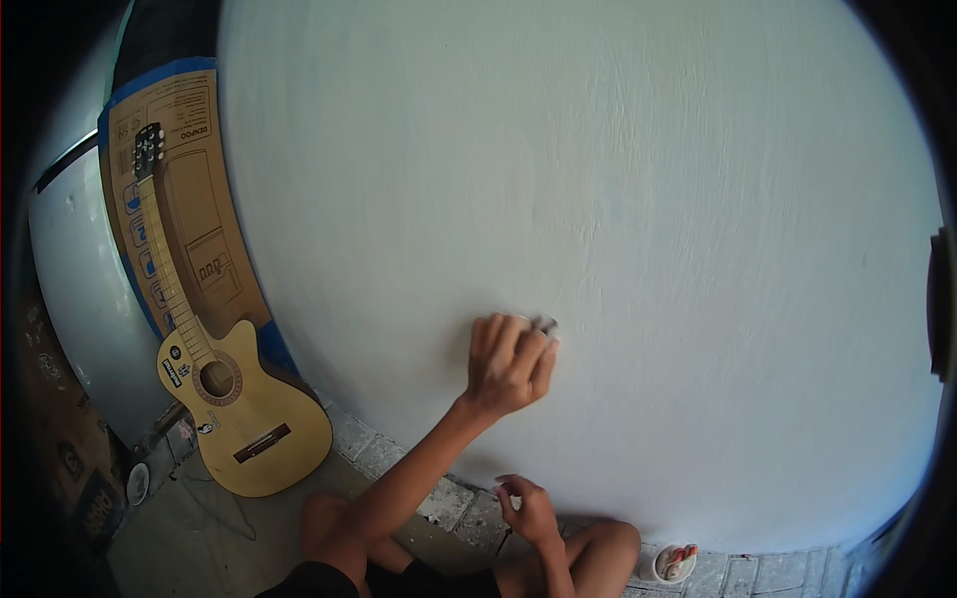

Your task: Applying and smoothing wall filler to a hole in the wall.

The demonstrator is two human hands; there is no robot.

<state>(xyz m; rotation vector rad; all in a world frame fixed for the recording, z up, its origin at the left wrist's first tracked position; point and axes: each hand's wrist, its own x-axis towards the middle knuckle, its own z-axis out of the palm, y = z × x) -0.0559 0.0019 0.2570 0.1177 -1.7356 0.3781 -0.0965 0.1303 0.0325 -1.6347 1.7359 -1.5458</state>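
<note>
My left hand (pixel 510 367) is raised against the pale wall (pixel 698 249), its fingers closed around a small thing with a whitish edge and a dark part (pixel 545 326). Most of that thing is hidden by the fingers, so I cannot make out its kind. The wall near it is whitish, with faint streaks and ridges. Lower down, my right hand (pixel 529 511) hangs in front of the wall's foot above my bent leg. Its fingers are loosely curled, with a gap between finger and thumb, and nothing shows in them.
A yellow acoustic guitar (pixel 264 429) leans at the left against a flattened cardboard box (pixel 204 199) with blue edging. By my right knee stands a small white tub (pixel 673 565) with reddish and pale contents. Grey bricks (pixel 449 503) run along the wall's foot.
</note>
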